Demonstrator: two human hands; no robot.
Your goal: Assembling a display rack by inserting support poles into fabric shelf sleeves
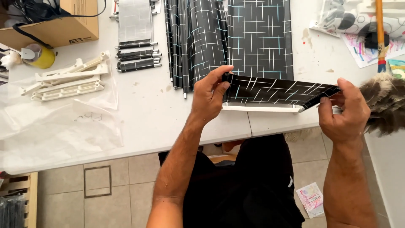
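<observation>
My left hand grips the left end of a long black strip with a white and pale blue line pattern. My right hand pinches its right end. The strip is held level just above the white table, with a white plastic rail along its lower edge. Beyond it lie flat sheets of the same patterned black material and several folded lengths of it on thin metal rods.
White plastic brackets lie on clear plastic wrap at the left. Short rolled patterned pieces sit near a cardboard box and a yellow cup. A feather duster lies at the right. Tiled floor is below.
</observation>
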